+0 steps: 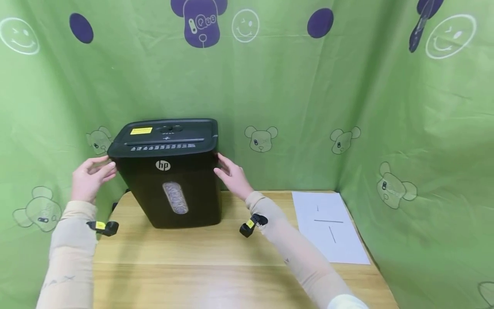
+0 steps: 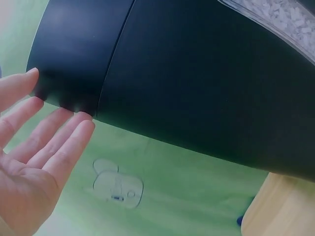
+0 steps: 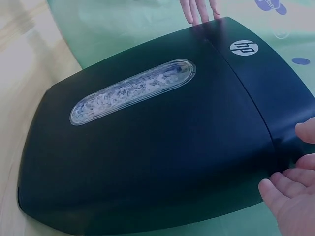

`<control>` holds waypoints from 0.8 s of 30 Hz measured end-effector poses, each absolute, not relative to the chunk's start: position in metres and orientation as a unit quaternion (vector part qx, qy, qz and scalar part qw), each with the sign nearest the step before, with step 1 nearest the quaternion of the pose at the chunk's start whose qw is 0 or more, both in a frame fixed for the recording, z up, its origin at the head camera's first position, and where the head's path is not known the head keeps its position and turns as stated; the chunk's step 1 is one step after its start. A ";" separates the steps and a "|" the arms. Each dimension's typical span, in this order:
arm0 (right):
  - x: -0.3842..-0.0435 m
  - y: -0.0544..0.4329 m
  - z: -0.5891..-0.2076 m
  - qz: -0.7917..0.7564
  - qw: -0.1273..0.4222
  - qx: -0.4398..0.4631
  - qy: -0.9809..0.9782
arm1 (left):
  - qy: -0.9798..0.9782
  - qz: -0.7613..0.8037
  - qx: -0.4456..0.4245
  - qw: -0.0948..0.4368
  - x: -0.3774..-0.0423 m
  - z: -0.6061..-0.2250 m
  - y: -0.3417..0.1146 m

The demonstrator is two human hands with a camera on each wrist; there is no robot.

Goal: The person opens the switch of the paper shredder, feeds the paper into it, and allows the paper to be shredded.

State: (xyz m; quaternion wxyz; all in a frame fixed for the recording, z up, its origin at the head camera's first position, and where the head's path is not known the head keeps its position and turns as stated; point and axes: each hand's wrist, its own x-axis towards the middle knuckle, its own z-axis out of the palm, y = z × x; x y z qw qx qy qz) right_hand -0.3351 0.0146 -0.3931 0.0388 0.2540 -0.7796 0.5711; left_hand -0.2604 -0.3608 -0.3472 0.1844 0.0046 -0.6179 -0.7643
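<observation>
A black HP paper shredder (image 1: 181, 195) stands upright at the back left of the table, its slotted head on top. Shredded white paper shows through its oval window (image 3: 135, 91). On its left side, just under the top rim, my left hand (image 1: 88, 178) touches the head with extended fingertips, seen close up in the left wrist view. Opposite it, my right hand (image 1: 233, 176) has its fingers at the right side near the seam below the head. Neither hand curls round the shredder; the palms stay off its sides.
A white sheet of paper (image 1: 329, 227) with a few dark thin lines lies on the right of the wooden table (image 1: 216, 274). Green curtains (image 1: 293, 86) printed with bears and smiley faces hang behind and on both sides, close behind the shredder.
</observation>
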 end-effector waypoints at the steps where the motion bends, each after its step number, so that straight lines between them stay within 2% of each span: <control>1: -0.335 0.018 -0.393 0.571 0.042 0.252 -0.780 | -0.623 -0.760 0.008 0.185 -0.262 -0.348 -0.358; 10: -0.303 0.054 -0.364 0.573 0.034 0.235 -0.784 | -0.626 -0.756 0.014 0.190 -0.276 -0.355 -0.323; 24: -0.327 0.115 -0.394 0.603 0.085 0.186 -0.771 | -0.677 -0.717 0.001 0.165 -0.301 -0.357 -0.267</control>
